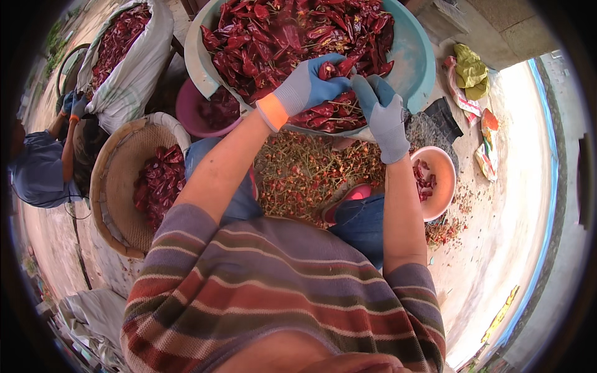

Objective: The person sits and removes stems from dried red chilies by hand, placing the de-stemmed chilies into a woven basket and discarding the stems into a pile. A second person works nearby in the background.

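Observation:
A large pale-blue plastic basin (419,60) full of dried red chili peppers (266,42) is before me. Over its near part, my left hand (317,84), in a grey and blue glove with an orange cuff, is closed around dried red chili peppers (328,71). Close against it on the right is my right hand (382,107), gloved alike, its thumb and fingertips together at the stem end of the held peppers; whether it pinches a stem cannot be told. Pepper stems and scraps (303,177) cover the ground between my feet.
A woven basket (114,186) with peppers and a magenta bowl (186,107) lie left; a pink bowl (445,182) with pepper pieces lies right. Upper left, a co-worker's gloved hands (74,103) are beside a white sack (140,84) of peppers. Crumpled bags (471,74) lie upper right.

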Demonstrator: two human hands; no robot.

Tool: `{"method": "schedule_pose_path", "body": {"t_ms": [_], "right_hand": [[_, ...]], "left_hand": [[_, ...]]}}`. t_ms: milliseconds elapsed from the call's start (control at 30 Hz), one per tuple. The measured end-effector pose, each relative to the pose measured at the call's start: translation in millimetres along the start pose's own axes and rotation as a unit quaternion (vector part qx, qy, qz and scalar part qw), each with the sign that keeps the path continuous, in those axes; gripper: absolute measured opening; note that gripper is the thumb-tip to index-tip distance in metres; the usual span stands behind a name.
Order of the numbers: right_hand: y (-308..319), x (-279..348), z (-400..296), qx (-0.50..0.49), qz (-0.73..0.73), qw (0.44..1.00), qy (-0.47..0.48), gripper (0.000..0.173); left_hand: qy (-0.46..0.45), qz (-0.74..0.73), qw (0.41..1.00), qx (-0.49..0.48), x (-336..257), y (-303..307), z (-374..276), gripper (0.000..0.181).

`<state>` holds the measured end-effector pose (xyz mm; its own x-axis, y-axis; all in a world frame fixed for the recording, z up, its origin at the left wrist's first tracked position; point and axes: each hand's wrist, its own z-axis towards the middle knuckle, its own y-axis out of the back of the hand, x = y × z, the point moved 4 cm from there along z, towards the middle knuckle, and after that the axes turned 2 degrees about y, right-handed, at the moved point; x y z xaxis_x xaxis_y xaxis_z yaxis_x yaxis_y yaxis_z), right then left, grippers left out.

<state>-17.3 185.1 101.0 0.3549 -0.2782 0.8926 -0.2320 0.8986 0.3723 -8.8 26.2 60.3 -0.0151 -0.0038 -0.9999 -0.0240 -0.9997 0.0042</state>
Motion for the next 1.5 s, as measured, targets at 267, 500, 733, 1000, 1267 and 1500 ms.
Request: {"method": "schedule_pose_path", "body": {"t_ms": [267,500,733,1000,1267,1500], "right_hand": [[9,-4,-2,-0.048,-0.269,0.935,0.225,0.030],[-1,-8,6,-0.031,0.176,0.980,-0.084,0.029],[-47,-38,6,0.010,0.604,0.731,-0.317,0.039],[-39,-45,14,-0.061,0.500,0.815,-0.286,0.033],[-57,-14,-11,0.424,-0.060,0.896,-0.118,0.034],[-67,-91,33,0.197,-0.452,0.868,-0.060,0.051]], "left_hand": [[0.000,0.101,0.991,0.089,3,-12,-5,0.040],[-0.007,-0.008,0.998,0.058,-15,-7,-16,0.033],[-0.031,-0.034,0.999,0.012,-8,3,-15,0.026],[-0.101,0.021,0.995,-0.017,-10,15,-16,0.027],[-0.075,-0.452,0.886,-0.075,-58,73,-28,0.033],[-0.097,-0.323,0.932,-0.132,-42,80,-21,0.027]]}}
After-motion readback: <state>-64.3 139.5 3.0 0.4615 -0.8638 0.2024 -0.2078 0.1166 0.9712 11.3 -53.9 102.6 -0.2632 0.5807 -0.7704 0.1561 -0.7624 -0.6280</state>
